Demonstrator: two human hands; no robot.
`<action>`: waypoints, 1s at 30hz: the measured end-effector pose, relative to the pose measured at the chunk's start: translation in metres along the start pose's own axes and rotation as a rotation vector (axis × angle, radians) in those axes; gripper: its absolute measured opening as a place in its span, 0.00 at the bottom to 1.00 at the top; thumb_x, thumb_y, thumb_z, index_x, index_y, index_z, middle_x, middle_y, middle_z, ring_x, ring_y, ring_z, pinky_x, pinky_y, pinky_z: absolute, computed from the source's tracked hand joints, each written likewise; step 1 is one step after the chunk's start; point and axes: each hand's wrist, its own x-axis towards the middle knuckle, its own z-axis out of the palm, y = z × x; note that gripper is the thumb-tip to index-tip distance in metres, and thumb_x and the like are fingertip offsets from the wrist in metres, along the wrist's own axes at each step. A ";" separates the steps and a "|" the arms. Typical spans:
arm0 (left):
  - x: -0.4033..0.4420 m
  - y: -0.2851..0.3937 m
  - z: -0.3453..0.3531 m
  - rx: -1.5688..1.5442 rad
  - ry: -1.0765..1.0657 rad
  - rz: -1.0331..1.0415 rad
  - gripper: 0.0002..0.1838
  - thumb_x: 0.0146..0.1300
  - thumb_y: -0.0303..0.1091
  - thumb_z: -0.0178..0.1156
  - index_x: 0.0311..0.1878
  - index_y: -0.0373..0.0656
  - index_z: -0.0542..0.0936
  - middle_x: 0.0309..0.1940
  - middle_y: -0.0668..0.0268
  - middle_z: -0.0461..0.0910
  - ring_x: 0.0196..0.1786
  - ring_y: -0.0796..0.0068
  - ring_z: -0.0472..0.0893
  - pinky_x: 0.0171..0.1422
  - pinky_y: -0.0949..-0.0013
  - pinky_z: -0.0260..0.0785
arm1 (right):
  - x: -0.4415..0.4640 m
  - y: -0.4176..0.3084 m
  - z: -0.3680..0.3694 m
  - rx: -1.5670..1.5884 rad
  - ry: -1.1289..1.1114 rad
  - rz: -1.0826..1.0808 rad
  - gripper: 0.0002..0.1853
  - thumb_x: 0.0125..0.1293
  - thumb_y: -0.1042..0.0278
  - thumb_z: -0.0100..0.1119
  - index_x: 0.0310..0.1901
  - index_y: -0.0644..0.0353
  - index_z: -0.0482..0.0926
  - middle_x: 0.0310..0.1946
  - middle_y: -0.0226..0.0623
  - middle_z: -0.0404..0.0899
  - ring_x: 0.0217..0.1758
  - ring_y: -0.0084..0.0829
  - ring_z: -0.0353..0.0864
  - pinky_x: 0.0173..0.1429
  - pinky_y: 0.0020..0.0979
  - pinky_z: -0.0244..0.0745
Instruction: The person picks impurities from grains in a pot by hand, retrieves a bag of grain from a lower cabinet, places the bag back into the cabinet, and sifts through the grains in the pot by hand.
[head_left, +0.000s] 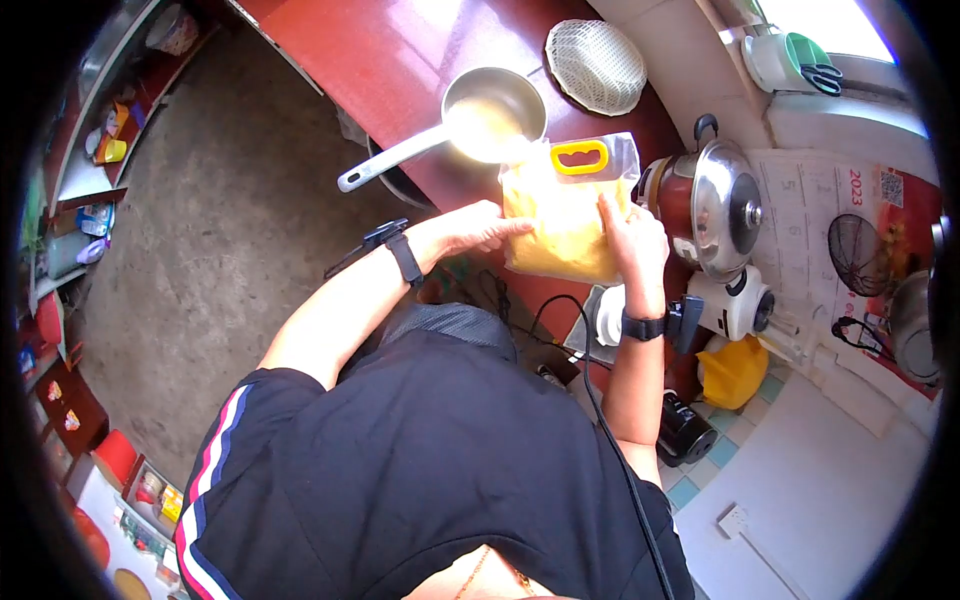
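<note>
A clear plastic bag (560, 225) filled with something yellow, its kind too bright to make out, is held between my two hands. It has a yellow carrying handle at its top edge. My left hand (478, 228) grips the bag's left side, fingers against the plastic. On the right side, my right hand (636, 238) is closed around the bag with the thumb on its front. Just beyond the bag's top left corner stands a saucepan (535, 100) with a light grey handle pointing left. Pale yellow contents show at its bottom, washed out by glare. The bag's corner overlaps the pan's rim in view.
On the red table (400, 40) a white woven basket (597, 68) lies behind the bag. A lidded steel pot (728, 210) and a white appliance (730, 303) stand to the right. A black cable (600, 400) runs down past my right arm. Shelves (90, 190) line the far left.
</note>
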 end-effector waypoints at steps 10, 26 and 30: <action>-0.016 0.020 0.003 -0.005 -0.049 0.023 0.24 0.67 0.59 0.66 0.25 0.52 0.75 0.17 0.84 0.57 0.20 0.88 0.53 0.25 0.75 0.43 | 0.007 -0.011 -0.015 -0.023 -0.029 -0.044 0.32 0.69 0.34 0.50 0.48 0.56 0.88 0.42 0.52 0.87 0.49 0.52 0.86 0.58 0.47 0.78; -0.013 0.014 0.002 0.047 -0.001 -0.011 0.26 0.66 0.63 0.65 0.30 0.48 0.80 0.19 0.82 0.62 0.21 0.88 0.55 0.26 0.76 0.45 | 0.005 -0.004 -0.002 -0.001 -0.028 -0.023 0.33 0.70 0.35 0.48 0.45 0.60 0.88 0.40 0.53 0.87 0.49 0.53 0.86 0.57 0.48 0.78; -0.014 0.014 0.001 0.036 -0.023 -0.023 0.26 0.66 0.62 0.65 0.32 0.46 0.82 0.18 0.81 0.63 0.20 0.88 0.55 0.25 0.76 0.45 | 0.006 -0.005 -0.006 0.002 -0.060 -0.054 0.33 0.70 0.34 0.47 0.45 0.60 0.88 0.40 0.52 0.87 0.49 0.54 0.86 0.57 0.48 0.78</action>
